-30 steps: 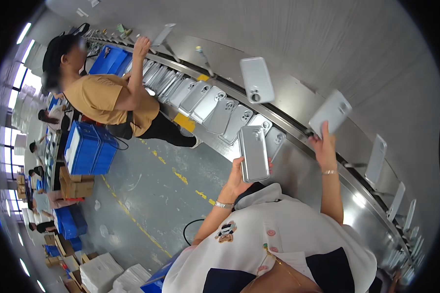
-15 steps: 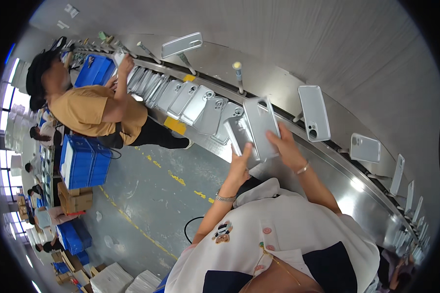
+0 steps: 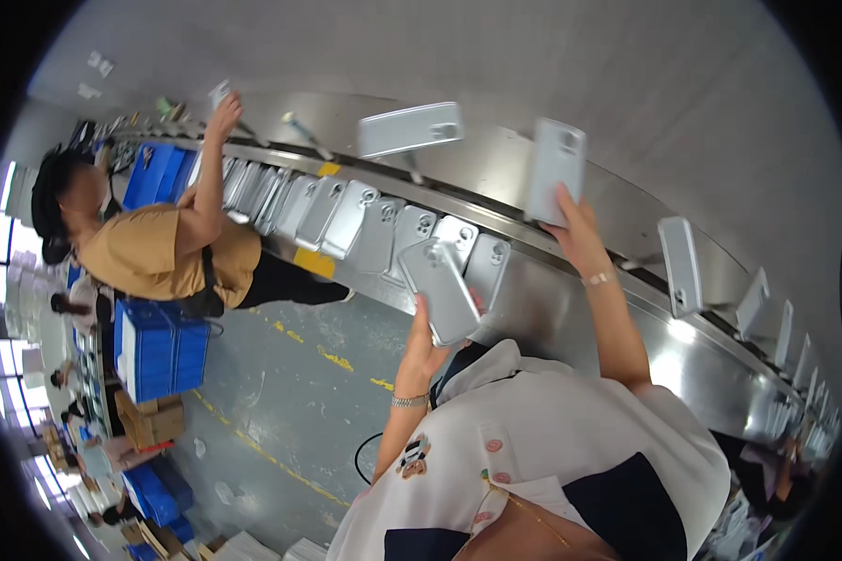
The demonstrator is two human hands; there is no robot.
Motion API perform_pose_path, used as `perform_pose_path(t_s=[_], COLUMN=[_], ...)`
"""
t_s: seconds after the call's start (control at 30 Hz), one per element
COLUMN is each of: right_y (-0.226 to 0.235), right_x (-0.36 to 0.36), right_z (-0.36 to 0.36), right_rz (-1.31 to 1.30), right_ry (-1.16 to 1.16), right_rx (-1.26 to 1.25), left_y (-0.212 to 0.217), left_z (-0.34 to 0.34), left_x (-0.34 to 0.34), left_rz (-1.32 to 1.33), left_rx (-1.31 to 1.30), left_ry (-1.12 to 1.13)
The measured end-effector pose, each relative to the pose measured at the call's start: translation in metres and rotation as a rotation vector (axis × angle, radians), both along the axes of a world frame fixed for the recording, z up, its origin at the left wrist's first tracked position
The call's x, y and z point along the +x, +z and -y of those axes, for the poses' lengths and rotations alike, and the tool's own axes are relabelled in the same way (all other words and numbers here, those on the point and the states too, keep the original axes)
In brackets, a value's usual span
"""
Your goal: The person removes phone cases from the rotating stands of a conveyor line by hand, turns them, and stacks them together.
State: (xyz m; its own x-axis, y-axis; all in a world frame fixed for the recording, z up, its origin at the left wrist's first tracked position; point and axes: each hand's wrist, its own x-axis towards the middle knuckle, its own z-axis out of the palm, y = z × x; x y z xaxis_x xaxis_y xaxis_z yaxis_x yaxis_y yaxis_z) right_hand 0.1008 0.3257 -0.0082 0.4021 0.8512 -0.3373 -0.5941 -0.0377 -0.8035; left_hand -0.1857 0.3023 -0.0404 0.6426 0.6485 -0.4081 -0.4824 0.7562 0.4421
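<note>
– where are the phone cases?
– the left hand [image 3: 424, 348] has fingers clamped round a clear phone case [image 3: 442, 304]; the right hand [image 3: 575, 229] pinches a translucent case [image 3: 550, 164] by its lower end, beyond the metal rail [image 3: 477, 211].
– anything in the way?
– the left-hand one hides part of the row of cases [image 3: 351, 220] on the steel ledge [image 3: 557, 304]. a co-worker [image 3: 159, 251] in tan stands leftward, near a blue crate [image 3: 180, 360].
</note>
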Motion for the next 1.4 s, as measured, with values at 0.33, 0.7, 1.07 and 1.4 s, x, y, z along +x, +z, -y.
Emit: perform_pose_path(t_s=[0.33,0.7,1.07,1.4], right_y=[-0.027,0.004,-0.045,-0.022], right_x=[-0.096,-0.053,-0.036,-0.115], right_z=[0.063,-0.09,0.017,0.026], right_rz=[0.585,0.232,0.102,0.217], right_ry=[0.485,0.147,0.077,0.432], right_rx=[-0.031,0.131,-0.092,-0.014], left_y=[0.008,0.004,0.004,-0.115], left_z=[-0.004,-0.017,-0.02,-0.126], left_x=[0.037,0.006,0.003,-0.03], left_rz=[-0.319,-0.161,-0.035,-1.5], left_rx=[0.076,0.034,0.027,0.768], left_ry=[0.029,0.164,-0.12,0.413])
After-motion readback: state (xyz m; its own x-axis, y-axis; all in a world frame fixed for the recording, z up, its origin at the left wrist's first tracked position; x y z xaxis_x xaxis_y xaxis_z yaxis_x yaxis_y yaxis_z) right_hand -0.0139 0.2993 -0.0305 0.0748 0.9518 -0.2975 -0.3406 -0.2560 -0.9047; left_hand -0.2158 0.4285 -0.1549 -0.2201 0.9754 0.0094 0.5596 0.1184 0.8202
